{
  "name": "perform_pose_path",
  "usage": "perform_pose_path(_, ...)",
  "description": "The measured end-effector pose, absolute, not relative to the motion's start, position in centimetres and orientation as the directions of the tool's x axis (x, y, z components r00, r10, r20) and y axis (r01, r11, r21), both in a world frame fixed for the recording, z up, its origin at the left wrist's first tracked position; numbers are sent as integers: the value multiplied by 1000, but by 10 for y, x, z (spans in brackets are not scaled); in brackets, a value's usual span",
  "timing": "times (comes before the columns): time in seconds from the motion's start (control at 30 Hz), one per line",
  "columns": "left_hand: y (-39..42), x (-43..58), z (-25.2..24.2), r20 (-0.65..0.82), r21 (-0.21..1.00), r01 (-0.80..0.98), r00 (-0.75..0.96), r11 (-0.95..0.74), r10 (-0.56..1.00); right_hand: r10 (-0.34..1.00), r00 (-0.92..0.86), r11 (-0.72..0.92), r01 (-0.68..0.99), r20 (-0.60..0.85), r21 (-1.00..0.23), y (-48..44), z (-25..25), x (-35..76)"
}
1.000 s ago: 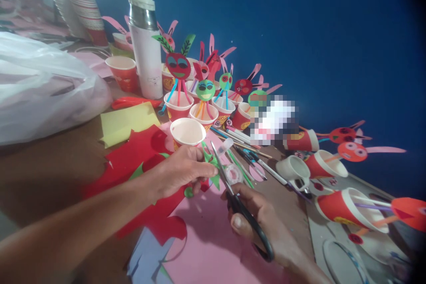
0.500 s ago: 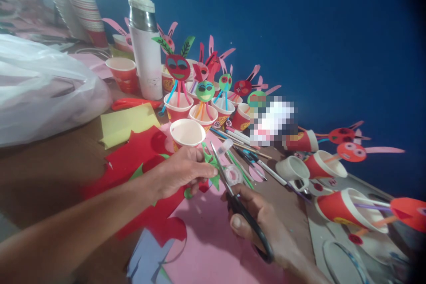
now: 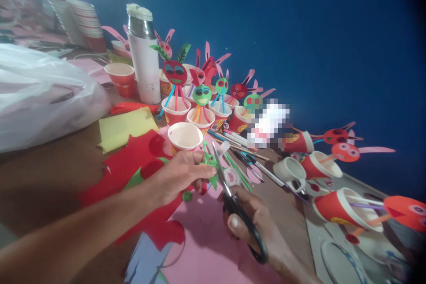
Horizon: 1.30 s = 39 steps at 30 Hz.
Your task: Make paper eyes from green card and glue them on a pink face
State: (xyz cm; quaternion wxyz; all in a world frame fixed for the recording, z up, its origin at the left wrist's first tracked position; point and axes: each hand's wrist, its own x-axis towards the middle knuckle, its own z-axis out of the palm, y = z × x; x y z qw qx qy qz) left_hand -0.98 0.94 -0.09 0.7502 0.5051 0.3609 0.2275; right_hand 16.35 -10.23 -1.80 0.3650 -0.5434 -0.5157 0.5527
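Note:
In the middle of the head view, my left hand pinches a small piece of green paper between thumb and fingers. My right hand is closed round the black handles of a pair of scissors. The slim metal blades point up and away, right beside the green paper; I cannot tell whether they touch it. Beneath both hands lies a pink sheet. Cut red paper spreads under my left forearm, with a small green disc near it. A tape roll sits just behind the scissors.
A paper cup stands beyond my left hand, before several cups with paper-faced figures. Pens and a white mug are to the right. A flask, yellow paper and a plastic bag occupy the left.
The view has shifted slightly, so the table items sit a little further left and lower. Both hands keep their grip on the green paper and the scissors, with little visible movement.

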Motion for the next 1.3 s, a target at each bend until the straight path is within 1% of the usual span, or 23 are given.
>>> perform_pose_path(0.3,12,-9,6,-324,923,45,626,382,709,967,-167,-158,195,-192,-968,-101,-15,163)
perform_pose_path(0.53,12,-9,7,-324,923,57,644,380,693,969,-152,-160,212,-195,-964,-100,-12,161)
perform_pose_path(1.3,17,-12,5,-324,926,74,661,370,677,949,-185,-240,99,-255,-966,-104,-19,164)
